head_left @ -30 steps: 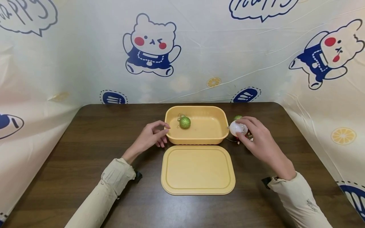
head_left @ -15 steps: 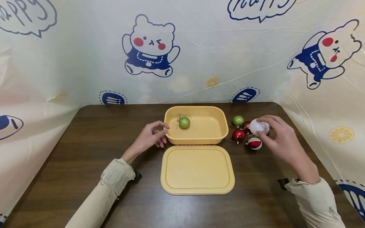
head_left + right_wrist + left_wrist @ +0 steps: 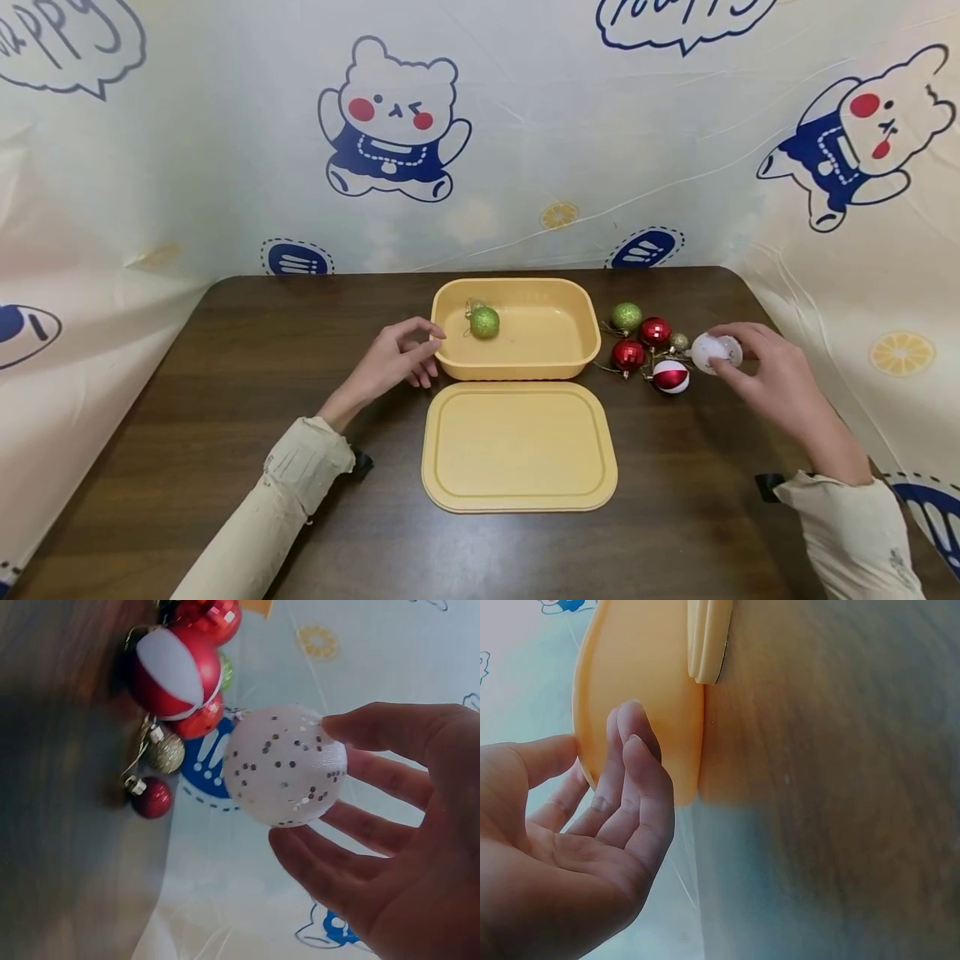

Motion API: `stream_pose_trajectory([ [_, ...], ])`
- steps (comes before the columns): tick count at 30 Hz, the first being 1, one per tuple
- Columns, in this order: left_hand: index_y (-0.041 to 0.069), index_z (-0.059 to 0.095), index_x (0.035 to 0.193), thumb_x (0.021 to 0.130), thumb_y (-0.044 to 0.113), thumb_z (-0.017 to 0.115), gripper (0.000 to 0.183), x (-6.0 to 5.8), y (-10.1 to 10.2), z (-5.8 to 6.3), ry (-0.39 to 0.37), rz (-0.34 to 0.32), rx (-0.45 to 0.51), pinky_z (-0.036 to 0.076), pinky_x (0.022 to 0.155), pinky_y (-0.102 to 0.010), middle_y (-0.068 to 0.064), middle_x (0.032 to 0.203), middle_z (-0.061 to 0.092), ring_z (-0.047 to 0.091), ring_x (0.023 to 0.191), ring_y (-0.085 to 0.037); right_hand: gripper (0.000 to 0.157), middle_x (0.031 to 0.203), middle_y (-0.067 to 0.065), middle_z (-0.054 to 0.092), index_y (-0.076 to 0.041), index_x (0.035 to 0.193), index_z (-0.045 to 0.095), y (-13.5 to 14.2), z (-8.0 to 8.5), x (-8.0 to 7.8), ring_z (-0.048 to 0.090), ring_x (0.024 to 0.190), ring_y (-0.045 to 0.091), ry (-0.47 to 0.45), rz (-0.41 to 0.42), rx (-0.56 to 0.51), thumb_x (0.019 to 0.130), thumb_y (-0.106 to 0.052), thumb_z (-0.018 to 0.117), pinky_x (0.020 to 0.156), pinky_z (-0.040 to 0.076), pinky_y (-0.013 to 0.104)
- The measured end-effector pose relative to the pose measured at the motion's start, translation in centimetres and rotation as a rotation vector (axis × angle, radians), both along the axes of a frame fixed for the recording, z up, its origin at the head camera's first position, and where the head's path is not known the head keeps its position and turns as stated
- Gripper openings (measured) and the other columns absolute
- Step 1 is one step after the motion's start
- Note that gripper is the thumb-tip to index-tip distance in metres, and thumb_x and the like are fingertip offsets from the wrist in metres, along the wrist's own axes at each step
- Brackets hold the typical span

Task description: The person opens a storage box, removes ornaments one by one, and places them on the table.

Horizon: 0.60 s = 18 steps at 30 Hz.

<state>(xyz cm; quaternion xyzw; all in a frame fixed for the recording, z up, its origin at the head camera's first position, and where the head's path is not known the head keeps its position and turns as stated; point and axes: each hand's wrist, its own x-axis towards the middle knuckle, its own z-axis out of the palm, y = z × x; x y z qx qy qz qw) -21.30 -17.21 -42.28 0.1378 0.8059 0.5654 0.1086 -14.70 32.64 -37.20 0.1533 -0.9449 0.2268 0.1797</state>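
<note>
In the head view my left hand (image 3: 393,354) is at the left end of a yellow plastic box (image 3: 517,372), thumb and index finger pinching its rim. The left wrist view shows the other fingers bent beside the box wall (image 3: 641,645). A green glitter bauble (image 3: 484,322) and a small gold one (image 3: 476,306) lie inside the box. My right hand (image 3: 780,383) holds a white bauble (image 3: 285,766) with dark sequins between thumb and fingertips. Just left of that hand are two red baubles (image 3: 628,356), a red-and-white bauble (image 3: 671,377), a green bauble (image 3: 626,317) and a gold bauble (image 3: 678,342).
A yellow lid (image 3: 520,446) lies flat in front of the box on the dark wooden table (image 3: 300,325). The right wrist view also shows a small dark red bauble (image 3: 151,797). A printed cloth (image 3: 517,167) hangs behind and along both sides.
My right hand has carried the white bauble to the right, from beside the box past the cluster, uncovering the other baubles. The left hand has stayed at the box rim.
</note>
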Motion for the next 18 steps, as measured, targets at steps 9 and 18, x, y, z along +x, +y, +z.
stream_pose_trajectory([
  [9, 0.002, 0.059, 0.124, 0.102, 0.022, 0.060, 0.030, 0.0, -0.1, -0.2, 0.007, -0.007, 0.004, 0.057, 0.053, -0.041, -0.020, 0.075, 0.068, 0.066, 0.059, -0.033, 0.029, 0.108, 0.031, 0.067, 0.004, 0.109, 0.071, 1.1, -2.0, -1.0, 0.062, 0.098, 0.046, -0.177, 0.004, 0.108, 0.082, -0.006, 0.078, 0.080, 0.048, 0.061],
  [18, 0.001, 0.058, 0.125, 0.101, 0.023, 0.060, 0.032, 0.0, -0.1, -0.1, 0.006, -0.010, 0.007, 0.057, 0.054, -0.043, -0.021, 0.076, 0.068, 0.066, 0.059, -0.033, 0.036, 0.118, 0.033, 0.062, 0.004, 0.122, 0.064, 0.8, -2.7, -1.5, 0.058, 0.106, 0.047, -0.261, 0.018, 0.076, 0.088, -0.006, 0.072, 0.087, 0.046, 0.064],
])
